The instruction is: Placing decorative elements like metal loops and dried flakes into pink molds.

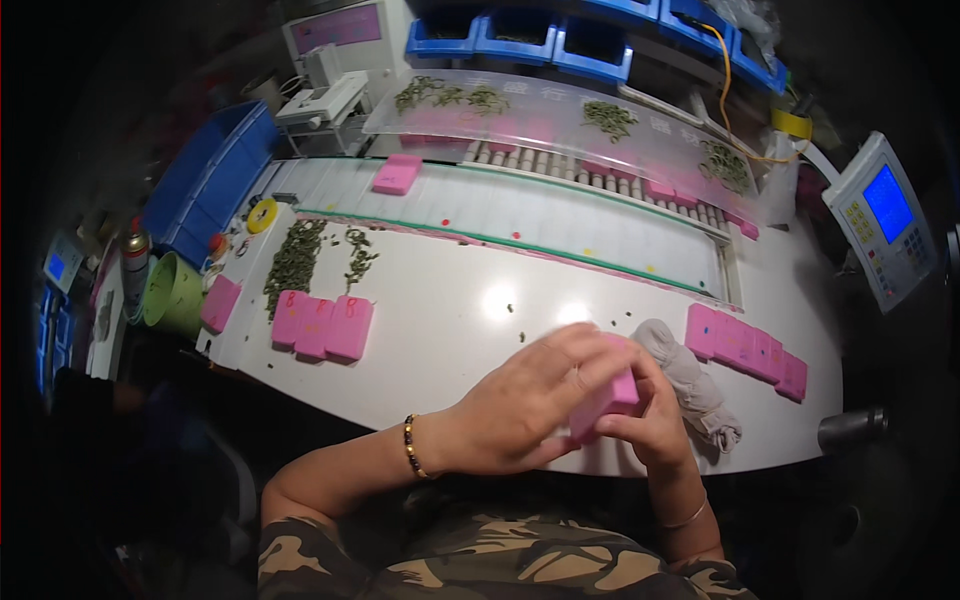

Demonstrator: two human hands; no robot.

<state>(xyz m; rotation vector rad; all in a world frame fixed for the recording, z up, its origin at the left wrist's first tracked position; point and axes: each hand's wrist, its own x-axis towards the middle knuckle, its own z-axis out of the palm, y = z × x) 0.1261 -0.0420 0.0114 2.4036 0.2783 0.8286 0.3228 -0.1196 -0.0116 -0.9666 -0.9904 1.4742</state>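
Observation:
Over the front part of the white table, I have a pink block [622, 392] between my two hands. My left hand [515, 400] lies across its top and left side with bent, slightly blurred fingers. Gripping the block's right side is my right hand [655, 415], its thumb on the near face. Much of the block is covered by my fingers. Close by on the right lies a rolled grey-white cloth [690, 380]. A few small dark green bits [510, 308] are scattered beyond my hands.
Pink blocks with red marks [318, 325] stand at left, against a pile of dark green pieces [296, 262]. Another pink row [745, 345] lies at right. Behind runs a conveyor [480, 215] carrying one pink block [398, 174]. A control panel [885, 215] rises at right.

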